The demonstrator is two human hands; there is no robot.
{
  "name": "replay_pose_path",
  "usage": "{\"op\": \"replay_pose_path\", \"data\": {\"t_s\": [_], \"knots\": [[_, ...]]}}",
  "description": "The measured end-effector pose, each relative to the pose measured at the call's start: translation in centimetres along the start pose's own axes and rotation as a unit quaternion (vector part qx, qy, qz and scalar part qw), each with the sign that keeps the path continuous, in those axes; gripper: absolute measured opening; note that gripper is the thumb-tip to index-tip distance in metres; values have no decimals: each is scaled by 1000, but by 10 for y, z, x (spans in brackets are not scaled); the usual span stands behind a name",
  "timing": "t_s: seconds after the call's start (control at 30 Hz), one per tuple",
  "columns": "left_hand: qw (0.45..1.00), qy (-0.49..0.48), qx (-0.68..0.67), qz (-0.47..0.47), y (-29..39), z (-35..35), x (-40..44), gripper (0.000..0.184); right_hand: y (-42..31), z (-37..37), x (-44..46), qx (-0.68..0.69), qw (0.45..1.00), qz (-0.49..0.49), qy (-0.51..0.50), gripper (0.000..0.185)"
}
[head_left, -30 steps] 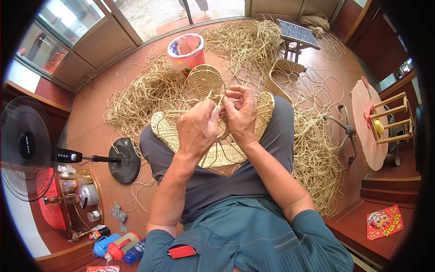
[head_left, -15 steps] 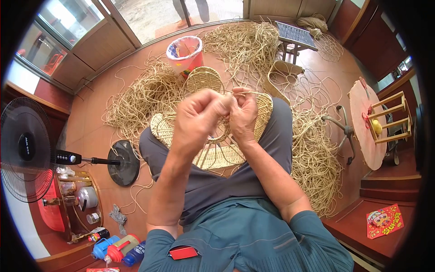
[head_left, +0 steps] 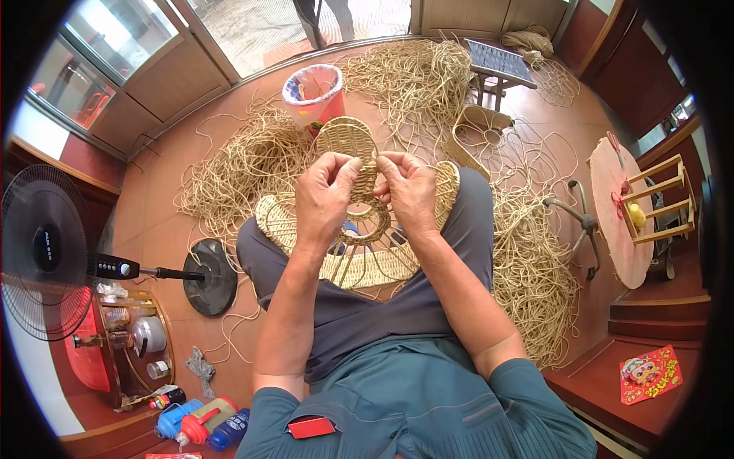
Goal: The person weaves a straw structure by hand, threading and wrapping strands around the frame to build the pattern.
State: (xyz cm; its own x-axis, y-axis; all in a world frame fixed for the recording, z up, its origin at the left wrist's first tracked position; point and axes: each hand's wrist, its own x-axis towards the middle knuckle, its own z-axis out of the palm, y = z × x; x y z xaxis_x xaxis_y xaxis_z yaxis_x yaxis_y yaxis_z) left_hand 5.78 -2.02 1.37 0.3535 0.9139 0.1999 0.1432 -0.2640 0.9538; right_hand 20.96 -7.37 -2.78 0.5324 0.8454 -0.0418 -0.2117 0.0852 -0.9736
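Note:
A woven straw piece (head_left: 365, 270) lies across my lap between my knees, with a curved outer band, a small braided ring and cords radiating between them. Its rounded top part (head_left: 345, 138) rises just beyond my hands. My left hand (head_left: 324, 197) is closed in a pinch by the ring, thumb against forefinger, on a straw cord. Close beside it, my right hand (head_left: 410, 191) pinches the cord too, its fingertips a short way from the left ones. The cord is thin and partly hidden by the fingers.
Heaps of loose straw cord (head_left: 535, 283) lie right, left and ahead. A lined bin (head_left: 313, 92) stands ahead, a small stool (head_left: 498, 63) beyond. A standing fan (head_left: 47, 249) is at left, bottles (head_left: 206, 421) lower left, a round board (head_left: 612, 218) right. A person's legs (head_left: 327, 19) show outside the doorway.
My left hand has moved down and slightly away from my right, which has turned and lowered a little. The ring and rounded top now show more clearly. The legs outside have shifted slightly.

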Motion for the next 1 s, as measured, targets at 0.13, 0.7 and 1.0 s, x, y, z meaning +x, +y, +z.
{"op": "replay_pose_path", "data": {"t_s": [0.13, 0.7, 1.0], "knots": [[987, -5, 158, 42, 11, 7, -4, 20, -3, 1, -1, 23, 999, 19, -18, 27], [895, -27, 401, 194, -2, 12, 9, 19, -2, 8, 6, 151, 986, 70, -25, 28], [874, -3, 407, 266, 13, 13, -19, 11, 8, 2, 0, 123, 992, -28, -26, 23]]}}
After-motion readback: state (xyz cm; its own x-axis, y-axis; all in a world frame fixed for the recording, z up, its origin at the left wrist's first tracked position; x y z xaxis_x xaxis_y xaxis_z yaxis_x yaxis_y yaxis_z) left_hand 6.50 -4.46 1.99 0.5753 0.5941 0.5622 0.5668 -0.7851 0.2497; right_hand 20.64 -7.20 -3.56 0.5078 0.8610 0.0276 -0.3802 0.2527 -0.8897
